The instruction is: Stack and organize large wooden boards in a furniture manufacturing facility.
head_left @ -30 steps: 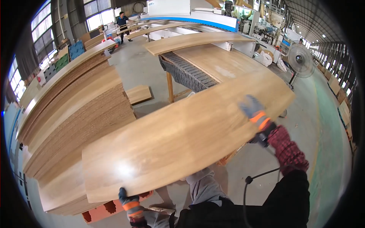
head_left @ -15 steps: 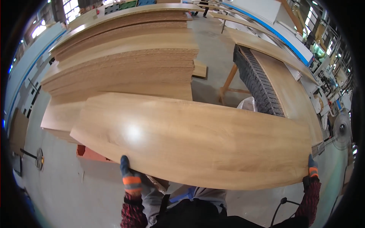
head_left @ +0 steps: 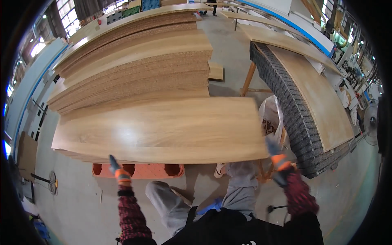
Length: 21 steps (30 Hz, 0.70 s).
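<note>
A long wood-grain board lies over the near, lower stack, its front edge toward me. My left hand, in a grey glove with orange bands, is closed at that front edge, left of the middle. At the board's right end is my right hand, gloved alike and right by the corner. Motion smears its fingers and the board's end, so its grip does not show. Beneath the board's front edge, an orange-red pallet shows between my hands.
Thick stacks of particle board rise behind the board. To the right, a workbench padded with dark ribbed cloth carries another panel. A plastic bag hangs between bench and board. A fan stands at far right.
The board has moved left and away from me, onto the near stack. My right hand has come left with its end; my left hand has shifted slightly left. More of the padded bench shows.
</note>
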Each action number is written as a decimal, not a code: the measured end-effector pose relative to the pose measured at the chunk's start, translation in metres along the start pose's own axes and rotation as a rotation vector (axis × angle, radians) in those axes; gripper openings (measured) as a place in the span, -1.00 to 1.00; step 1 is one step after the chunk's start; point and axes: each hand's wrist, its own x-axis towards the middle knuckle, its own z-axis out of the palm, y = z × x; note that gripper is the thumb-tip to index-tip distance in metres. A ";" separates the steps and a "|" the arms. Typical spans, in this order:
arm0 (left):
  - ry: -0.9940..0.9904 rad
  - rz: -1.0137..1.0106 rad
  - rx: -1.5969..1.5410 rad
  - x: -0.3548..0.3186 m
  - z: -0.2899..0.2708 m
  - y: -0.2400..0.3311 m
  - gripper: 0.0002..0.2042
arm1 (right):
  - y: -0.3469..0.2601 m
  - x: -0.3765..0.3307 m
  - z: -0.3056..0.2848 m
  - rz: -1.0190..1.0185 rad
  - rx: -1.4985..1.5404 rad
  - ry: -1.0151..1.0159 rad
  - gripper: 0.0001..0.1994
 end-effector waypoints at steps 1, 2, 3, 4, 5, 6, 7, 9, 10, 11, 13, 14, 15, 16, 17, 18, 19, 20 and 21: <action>0.007 0.151 -0.119 -0.009 0.014 -0.021 -0.53 | -0.076 0.021 0.029 0.193 0.723 0.152 -0.65; -0.032 0.083 -0.202 0.014 0.001 -0.026 -0.48 | -0.126 0.042 0.037 0.199 0.839 0.246 -0.62; 0.037 0.092 -0.080 0.003 0.042 -0.040 -0.39 | -0.119 0.055 0.054 0.245 0.976 0.264 -0.63; 0.191 0.211 0.080 0.000 0.077 -0.041 -0.28 | -0.116 0.068 0.075 0.284 1.131 0.271 -0.63; 0.359 0.340 0.257 0.006 0.091 -0.037 -0.17 | -0.133 0.077 0.081 0.287 1.132 0.259 -0.63; 0.462 0.261 0.385 0.013 0.099 -0.034 -0.13 | -0.145 0.090 0.080 0.358 1.014 0.251 -0.63; 0.566 0.183 0.512 0.027 0.099 -0.028 -0.09 | -0.161 0.099 0.081 0.423 0.898 0.243 -0.62; 0.567 0.138 0.487 0.039 0.097 -0.028 -0.09 | -0.186 0.108 0.086 0.451 0.876 0.264 -0.62; 0.553 0.110 0.578 0.060 0.078 -0.017 -0.13 | -0.198 0.115 0.091 0.459 0.949 0.213 -0.60; 0.538 0.084 0.672 0.082 0.059 -0.008 -0.18 | -0.209 0.121 0.105 0.464 0.931 0.253 -0.56; 0.728 0.160 0.905 0.068 0.072 -0.005 -0.23 | -0.208 0.121 0.117 0.447 0.825 0.282 -0.48; 0.796 0.206 0.914 0.074 0.064 0.004 -0.22 | -0.222 0.121 0.121 0.456 0.829 0.270 -0.48; 0.843 0.247 0.923 0.072 0.070 0.007 -0.21 | -0.226 0.121 0.123 0.427 0.784 0.305 -0.44; 0.724 0.175 0.862 0.069 0.072 0.011 -0.21 | -0.229 0.119 0.124 0.398 0.738 0.339 -0.41; 0.652 0.168 0.783 0.079 0.064 0.016 -0.24 | -0.238 0.119 0.124 0.406 0.749 0.336 -0.41; 0.623 0.208 0.729 0.093 0.053 0.022 -0.25 | -0.252 0.120 0.124 0.402 0.657 0.321 -0.39; 0.593 0.249 0.676 0.104 0.043 0.026 -0.27 | -0.265 0.119 0.123 0.396 0.566 0.307 -0.38; 0.590 0.255 0.684 0.103 0.045 0.023 -0.27 | -0.274 0.120 0.111 0.473 0.537 0.245 -0.37; 0.551 0.202 0.640 0.096 0.056 0.017 -0.27 | -0.269 0.119 0.109 0.487 0.533 0.252 -0.37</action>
